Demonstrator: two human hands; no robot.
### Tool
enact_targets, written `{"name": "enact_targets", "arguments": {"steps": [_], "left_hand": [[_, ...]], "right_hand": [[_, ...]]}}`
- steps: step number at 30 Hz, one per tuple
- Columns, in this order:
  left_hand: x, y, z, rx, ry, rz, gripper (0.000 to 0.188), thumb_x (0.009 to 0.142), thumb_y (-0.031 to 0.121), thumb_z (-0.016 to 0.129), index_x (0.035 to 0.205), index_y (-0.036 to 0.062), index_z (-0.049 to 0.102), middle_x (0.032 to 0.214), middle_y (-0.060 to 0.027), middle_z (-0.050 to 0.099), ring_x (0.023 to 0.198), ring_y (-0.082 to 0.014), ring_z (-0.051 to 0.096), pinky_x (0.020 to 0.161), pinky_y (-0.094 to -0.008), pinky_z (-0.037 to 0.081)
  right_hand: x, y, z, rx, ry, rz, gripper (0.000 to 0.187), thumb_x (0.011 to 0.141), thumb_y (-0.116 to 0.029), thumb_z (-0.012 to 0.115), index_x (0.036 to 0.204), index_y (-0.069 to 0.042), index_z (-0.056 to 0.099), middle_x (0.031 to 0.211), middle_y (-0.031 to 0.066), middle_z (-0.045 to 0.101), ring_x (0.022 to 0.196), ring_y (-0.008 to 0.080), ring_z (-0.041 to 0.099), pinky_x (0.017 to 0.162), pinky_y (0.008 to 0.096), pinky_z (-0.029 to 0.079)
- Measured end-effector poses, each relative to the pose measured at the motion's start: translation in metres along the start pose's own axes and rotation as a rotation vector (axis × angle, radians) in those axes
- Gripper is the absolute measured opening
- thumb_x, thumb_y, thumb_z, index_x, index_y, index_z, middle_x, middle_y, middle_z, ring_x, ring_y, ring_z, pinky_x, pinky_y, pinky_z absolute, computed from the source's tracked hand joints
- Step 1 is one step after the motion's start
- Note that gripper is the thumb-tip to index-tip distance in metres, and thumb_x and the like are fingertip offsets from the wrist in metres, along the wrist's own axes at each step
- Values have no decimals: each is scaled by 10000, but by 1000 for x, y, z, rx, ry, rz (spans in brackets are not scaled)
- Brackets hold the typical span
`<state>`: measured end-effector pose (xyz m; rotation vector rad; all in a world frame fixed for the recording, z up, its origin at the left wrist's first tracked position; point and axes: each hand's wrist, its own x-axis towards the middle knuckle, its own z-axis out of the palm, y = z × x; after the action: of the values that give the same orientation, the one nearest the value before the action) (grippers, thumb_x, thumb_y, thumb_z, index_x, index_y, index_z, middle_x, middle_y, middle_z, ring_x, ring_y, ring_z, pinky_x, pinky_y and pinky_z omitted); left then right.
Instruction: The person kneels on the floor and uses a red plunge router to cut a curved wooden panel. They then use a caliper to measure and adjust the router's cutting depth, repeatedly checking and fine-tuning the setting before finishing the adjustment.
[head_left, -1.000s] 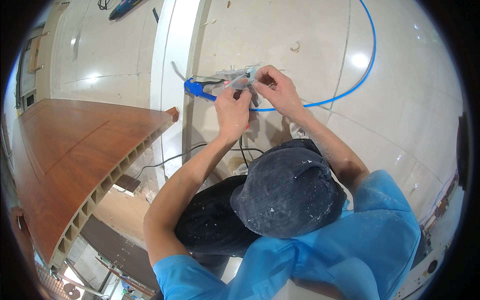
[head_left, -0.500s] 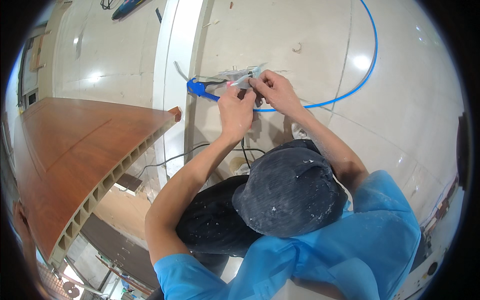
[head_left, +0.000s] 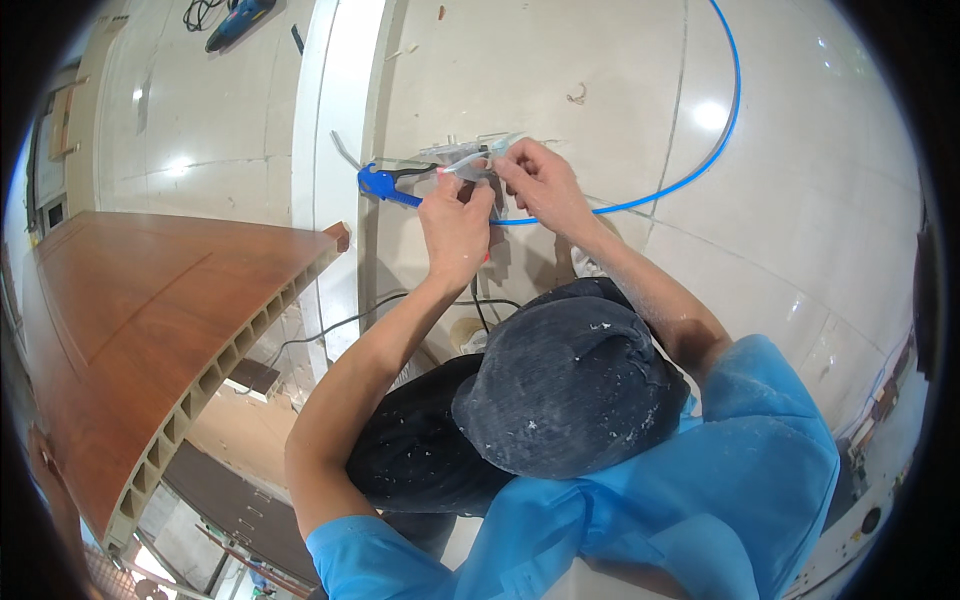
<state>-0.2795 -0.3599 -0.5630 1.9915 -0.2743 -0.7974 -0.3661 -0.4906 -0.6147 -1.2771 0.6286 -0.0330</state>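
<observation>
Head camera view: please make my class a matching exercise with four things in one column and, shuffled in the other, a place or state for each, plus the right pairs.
Things
1. Large panel
2. Air gun
3. Plastic wrapping
4. Hose

Places or states
A. At the fingers of both the left hand and the right hand
B. Blue, curving over the tiled floor
C. Brown, with hollow cells along its edge
D. Blue, its nozzle seen against the white beam

Pairs: 1-C, 2-D, 3-A, 4-B

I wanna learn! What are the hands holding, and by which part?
Looks like a clear bag: left hand at its near edge, right hand at its right side.
</observation>
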Motion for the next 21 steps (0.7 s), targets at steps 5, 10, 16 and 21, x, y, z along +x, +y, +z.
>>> {"name": "enact_targets", "arguments": {"steps": [5, 10, 16, 21], "left_hand": [[-2, 2, -2, 30, -8, -17, 314, 956, 82, 621, 1242, -14, 708, 954, -48, 728, 849, -90, 631, 776, -269, 521], [-1, -1, -2, -11, 16, -30, 318, 954, 81, 622, 1246, -9, 708, 965, -53, 729, 865, -95, 640, 787, -272, 526], [3, -7, 0, -83, -7, -46, 294, 951, 76, 624, 1217, -13, 712, 937, -38, 721, 859, -104, 648, 778, -282, 529], [0, -6, 1, 43, -10, -24, 288, 946, 61, 612, 1207, -9, 713, 942, -37, 729, 846, -104, 645, 774, -284, 528]], "right_hand": [[3, 2, 2, -50, 8, -150, 138, 944, -76, 696, 1026, -19, 600, 901, 69, 697, 715, 114, 614, 650, 293, 519], [-1, 8, 7, -160, 96, -286, 206, 934, -104, 722, 1065, -4, 599, 913, 96, 691, 713, 154, 623, 671, 310, 526], [-2, 4, -4, -230, 46, -28, 195, 945, -149, 728, 1034, -10, 626, 912, 88, 665, 726, 148, 638, 666, 321, 517], [3, 10, -4, -382, 38, -445, 169, 973, -172, 706, 1021, -24, 639, 829, 73, 664, 713, 150, 644, 641, 313, 500]]}}
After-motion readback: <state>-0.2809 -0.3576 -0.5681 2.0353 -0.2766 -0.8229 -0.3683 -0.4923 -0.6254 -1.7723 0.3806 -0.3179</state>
